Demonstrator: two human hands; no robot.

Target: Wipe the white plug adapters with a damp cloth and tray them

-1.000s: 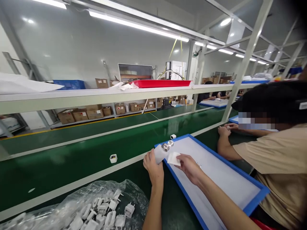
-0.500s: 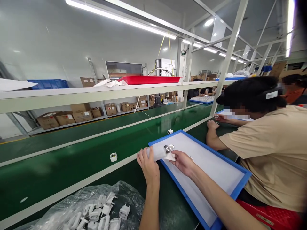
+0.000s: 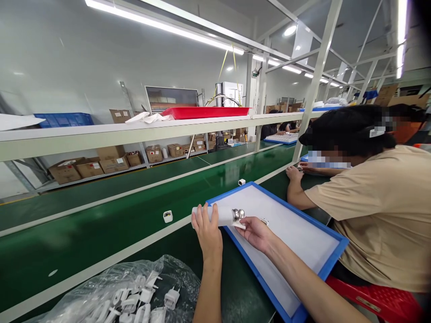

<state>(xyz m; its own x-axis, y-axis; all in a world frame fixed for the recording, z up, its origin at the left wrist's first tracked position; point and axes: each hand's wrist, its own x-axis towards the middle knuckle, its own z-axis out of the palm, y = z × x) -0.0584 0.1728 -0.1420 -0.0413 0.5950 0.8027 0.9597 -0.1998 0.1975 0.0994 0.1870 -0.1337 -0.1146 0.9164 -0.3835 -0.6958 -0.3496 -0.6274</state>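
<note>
A white cylindrical bottle (image 3: pixel 225 216) with a shiny metal top lies tilted nearly sideways over the near-left corner of a blue-rimmed tray (image 3: pixel 332 268). My left hand (image 3: pixel 209 231) wraps round its body from above, fingers closed on it. At the metal end, my right hand (image 3: pixel 256 232) pinches a white cloth (image 3: pixel 239 225), which is against or just under the bottle's mouth. Whether the cloth touches the metal I cannot tell. A small white part (image 3: pixel 265 221) lies on the tray's white lining, partly hidden behind my right hand.
A clear plastic bag (image 3: pixel 182 269) with several white plug housings (image 3: pixel 171 298) lies at the front left. On the green conveyor (image 3: pixel 111 211) sit two small white housings, one nearer (image 3: pixel 167 216), one farther (image 3: pixel 241 182). A co-worker (image 3: pixel 373 211) sits at the right, beside the tray.
The bottle has turned closer to level, and the cloth in my right hand has shifted slightly down. The housings on the conveyor have moved to the right.
</note>
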